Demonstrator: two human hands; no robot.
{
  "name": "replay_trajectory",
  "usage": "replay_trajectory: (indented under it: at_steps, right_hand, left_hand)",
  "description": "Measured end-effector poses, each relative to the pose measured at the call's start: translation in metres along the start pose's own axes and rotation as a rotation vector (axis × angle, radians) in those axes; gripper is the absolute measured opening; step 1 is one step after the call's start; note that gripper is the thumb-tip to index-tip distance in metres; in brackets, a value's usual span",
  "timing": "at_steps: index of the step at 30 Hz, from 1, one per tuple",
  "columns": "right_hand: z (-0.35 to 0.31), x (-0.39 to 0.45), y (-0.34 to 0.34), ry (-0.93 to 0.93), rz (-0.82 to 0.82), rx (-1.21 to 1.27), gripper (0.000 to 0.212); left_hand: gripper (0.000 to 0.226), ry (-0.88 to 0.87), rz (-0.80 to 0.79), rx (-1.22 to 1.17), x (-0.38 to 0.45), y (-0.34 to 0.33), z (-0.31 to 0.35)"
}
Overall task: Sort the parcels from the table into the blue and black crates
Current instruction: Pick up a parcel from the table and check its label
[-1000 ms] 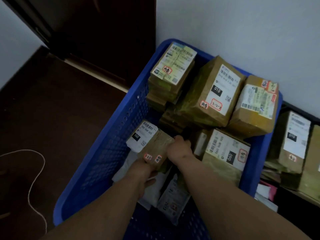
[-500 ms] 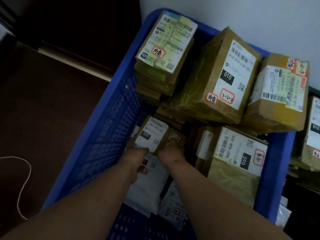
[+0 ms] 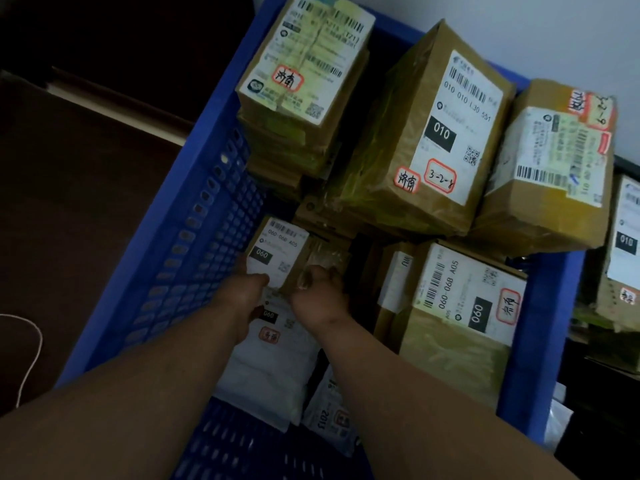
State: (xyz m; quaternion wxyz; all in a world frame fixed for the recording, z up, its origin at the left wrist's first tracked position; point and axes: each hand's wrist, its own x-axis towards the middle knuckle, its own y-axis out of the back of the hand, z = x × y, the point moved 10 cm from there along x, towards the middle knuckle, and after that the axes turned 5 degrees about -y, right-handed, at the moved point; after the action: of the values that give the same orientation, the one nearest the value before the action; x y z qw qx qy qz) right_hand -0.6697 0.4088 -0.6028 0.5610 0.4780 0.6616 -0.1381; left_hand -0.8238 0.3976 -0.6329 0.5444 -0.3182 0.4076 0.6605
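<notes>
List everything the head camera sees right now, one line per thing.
blue crate: one, blue, perforated walls, against the wall.
small parcel: one, brown with white 060 label, low in the crate by its left wall, held by both hands.
brown box parcels in the crate: at least four, brown with white labels, stacked along the far and right sides.
white bag parcels: at least two, white, on the crate floor under the arms.
parcels outside the crate: at least one, brown, right of it.
cord: one, white, on the dark floor at left.
left hand: grips the small parcel.
right hand: grips the small parcel.
</notes>
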Motion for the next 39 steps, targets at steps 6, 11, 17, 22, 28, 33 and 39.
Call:
replay_trajectory:
  at_steps: [6,11,17,22,28,33,39]
  right_hand:
    - [-0.002,-0.011,-0.009,0.064,-0.056,-0.284,0.055]
    - [-0.037,-0.059,0.004,0.268,0.013,-0.534,0.059]
    - [-0.05,-0.14,0.046,0.476,0.126,-0.652,0.052]
    - [-0.042,-0.217,0.098,0.58,0.28,-0.74,0.042]
    - [0.003,-0.296,0.143,0.551,0.406,-0.728,0.044]
    - [0.065,-0.352,0.164,0.467,0.495,-0.709,0.046]
    - [0.152,-0.402,0.185,0.394,0.567,-0.651,0.047]
  left_hand:
    - [0.068,-0.063,0.0,0.283,-0.016,-0.004,0.013]
    - [0.058,-0.251,0.03,0.372,-0.065,-0.002,0.028]
    - [0.062,-0.335,0.055,0.464,-0.142,0.014,0.038]
    - [0.065,-0.447,0.127,0.506,-0.223,0.015,0.057]
    - [0.065,-0.519,0.107,0.614,-0.316,-0.002,0.059]
    - [0.056,-0.645,0.004,0.622,-0.37,-0.033,0.051]
    - [0.058,-0.754,-0.098,0.697,-0.426,-0.089,0.025]
